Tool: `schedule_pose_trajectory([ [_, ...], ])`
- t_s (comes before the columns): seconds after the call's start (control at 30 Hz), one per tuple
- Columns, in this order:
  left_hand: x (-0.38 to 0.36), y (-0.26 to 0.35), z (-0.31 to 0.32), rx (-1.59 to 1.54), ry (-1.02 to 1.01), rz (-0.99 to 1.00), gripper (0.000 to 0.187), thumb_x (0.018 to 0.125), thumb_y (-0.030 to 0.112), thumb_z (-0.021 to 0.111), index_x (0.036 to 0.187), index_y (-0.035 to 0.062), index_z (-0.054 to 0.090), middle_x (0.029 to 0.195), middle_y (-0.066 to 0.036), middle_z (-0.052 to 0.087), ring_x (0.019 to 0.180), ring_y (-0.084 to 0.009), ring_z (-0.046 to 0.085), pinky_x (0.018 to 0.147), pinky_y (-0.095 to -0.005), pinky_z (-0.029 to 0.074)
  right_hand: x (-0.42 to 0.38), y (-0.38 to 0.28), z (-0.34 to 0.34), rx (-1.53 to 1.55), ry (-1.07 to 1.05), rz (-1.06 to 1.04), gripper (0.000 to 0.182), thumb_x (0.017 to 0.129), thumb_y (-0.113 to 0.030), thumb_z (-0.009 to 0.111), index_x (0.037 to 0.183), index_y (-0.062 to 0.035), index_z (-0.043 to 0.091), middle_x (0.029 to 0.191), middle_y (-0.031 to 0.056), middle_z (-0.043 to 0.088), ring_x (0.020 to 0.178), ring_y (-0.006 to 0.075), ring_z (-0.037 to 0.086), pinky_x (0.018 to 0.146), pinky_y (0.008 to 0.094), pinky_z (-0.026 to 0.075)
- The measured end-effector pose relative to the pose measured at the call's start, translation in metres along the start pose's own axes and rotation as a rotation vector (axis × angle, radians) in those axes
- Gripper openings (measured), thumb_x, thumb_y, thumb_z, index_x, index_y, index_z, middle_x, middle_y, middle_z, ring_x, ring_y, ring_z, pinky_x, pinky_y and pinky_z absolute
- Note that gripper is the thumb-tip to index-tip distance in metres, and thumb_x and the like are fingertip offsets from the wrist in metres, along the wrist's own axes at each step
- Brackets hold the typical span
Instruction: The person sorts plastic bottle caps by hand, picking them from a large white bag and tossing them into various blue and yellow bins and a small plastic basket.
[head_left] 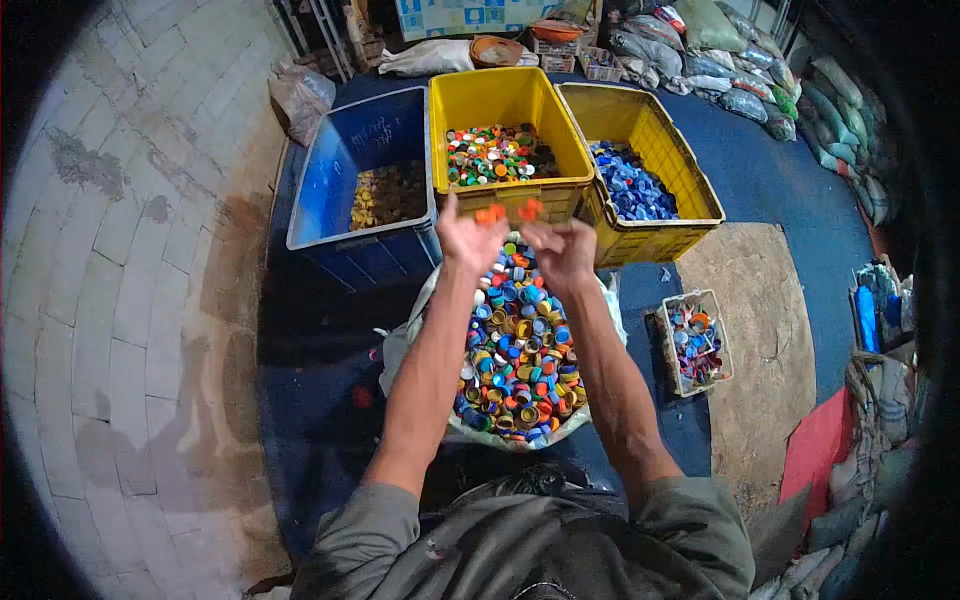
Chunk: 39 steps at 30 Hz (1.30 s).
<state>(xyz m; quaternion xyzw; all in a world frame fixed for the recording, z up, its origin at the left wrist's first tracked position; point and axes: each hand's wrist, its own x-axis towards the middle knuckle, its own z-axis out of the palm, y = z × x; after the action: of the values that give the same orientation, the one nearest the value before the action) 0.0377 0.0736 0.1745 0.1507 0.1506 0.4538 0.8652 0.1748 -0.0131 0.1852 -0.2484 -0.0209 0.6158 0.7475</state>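
Both my arms reach forward over a large white sack (455, 432) filled with mixed bottle caps (520, 350) in many colours. My left hand (472, 242) is open, thumb up and fingers stretched out. Just beyond its fingertips is a blurred orange cap (489, 215). My right hand (562, 250) is also blurred, its fingers apart and pointing left. Another orange cap (530, 210) appears just past them, seemingly apart from the hand. Ahead stands a yellow bin (512, 188) holding mostly orange, green and white caps (492, 155).
To the left stands a blue bin (365, 250) with yellowish caps (380, 197); to the right, another yellow bin (650, 240) with blue caps (632, 185). A small crate (697, 340) of caps sits right. Stuffed sacks (740, 80) line the back; a block wall (130, 300) runs left.
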Motion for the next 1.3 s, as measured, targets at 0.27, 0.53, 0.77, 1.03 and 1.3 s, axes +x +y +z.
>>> schedule_pose_trajectory([
  [0.27, 0.002, 0.021, -0.044, 0.019, 0.273, 0.01, 0.118, 0.079, 0.066, 0.051, 0.139, -0.0094, -0.017, 0.149, -0.03, -0.006, 0.14, -0.0403, -0.003, 0.114, -0.0467, 0.001, 0.009, 0.011, -0.072, 0.037, 0.054, -0.113, 0.013, 0.08, -0.002, 0.047, 0.092, 0.0039, 0.046, 0.11, 0.022, 0.046, 0.11, 0.0355, 0.05, 0.096, 0.0427, 0.045],
  [0.53, -0.106, -0.034, -0.159, 0.291, 0.586, 0.029, 0.035, 0.088, 0.035, 0.06, 0.108, 0.0076, 0.055, 0.095, -0.004, 0.058, 0.081, -0.0171, 0.054, 0.075, -0.0352, 0.047, -0.133, 0.023, -0.151, -0.484, 0.376, -0.117, 0.043, 0.092, -0.021, 0.052, 0.128, 0.0025, 0.042, 0.096, 0.0103, 0.057, 0.075, 0.0186, 0.059, 0.066, 0.0317, 0.05],
  [0.77, -0.139, -0.071, -0.197, 1.144, 0.551, 0.352, 0.033, 0.083, 0.016, 0.068, 0.109, 0.0015, 0.054, 0.087, -0.005, 0.065, 0.07, -0.0123, 0.056, 0.062, -0.0245, 0.045, -0.177, 0.027, -0.204, -0.811, 0.44, -0.131, 0.035, 0.098, -0.026, 0.046, 0.119, 0.0004, 0.054, 0.059, -0.0027, 0.044, 0.052, 0.0077, 0.045, 0.048, 0.0229, 0.038],
  [1.03, -0.112, -0.077, -0.156, 1.93, 0.394, 0.522, 0.048, 0.076, 0.014, 0.072, 0.118, 0.0045, 0.05, 0.094, -0.004, 0.068, 0.094, -0.0242, 0.058, 0.092, -0.0425, 0.037, -0.193, 0.029, -0.194, -0.757, 0.45, -0.11, 0.036, 0.091, -0.013, 0.051, 0.125, -0.0016, 0.046, 0.095, 0.0094, 0.065, 0.07, 0.0115, 0.059, 0.061, 0.0225, 0.044],
  [1.3, -0.086, -0.082, -0.168, 2.039, 0.295, 0.322, 0.056, 0.076, 0.017, 0.073, 0.125, 0.008, 0.048, 0.099, 0.003, 0.068, 0.102, -0.0255, 0.049, 0.093, -0.0389, 0.036, -0.208, 0.033, -0.198, -0.767, 0.476, -0.093, 0.034, 0.09, -0.013, 0.053, 0.122, -0.001, 0.048, 0.095, 0.01, 0.065, 0.075, 0.0124, 0.06, 0.065, 0.0237, 0.048],
])
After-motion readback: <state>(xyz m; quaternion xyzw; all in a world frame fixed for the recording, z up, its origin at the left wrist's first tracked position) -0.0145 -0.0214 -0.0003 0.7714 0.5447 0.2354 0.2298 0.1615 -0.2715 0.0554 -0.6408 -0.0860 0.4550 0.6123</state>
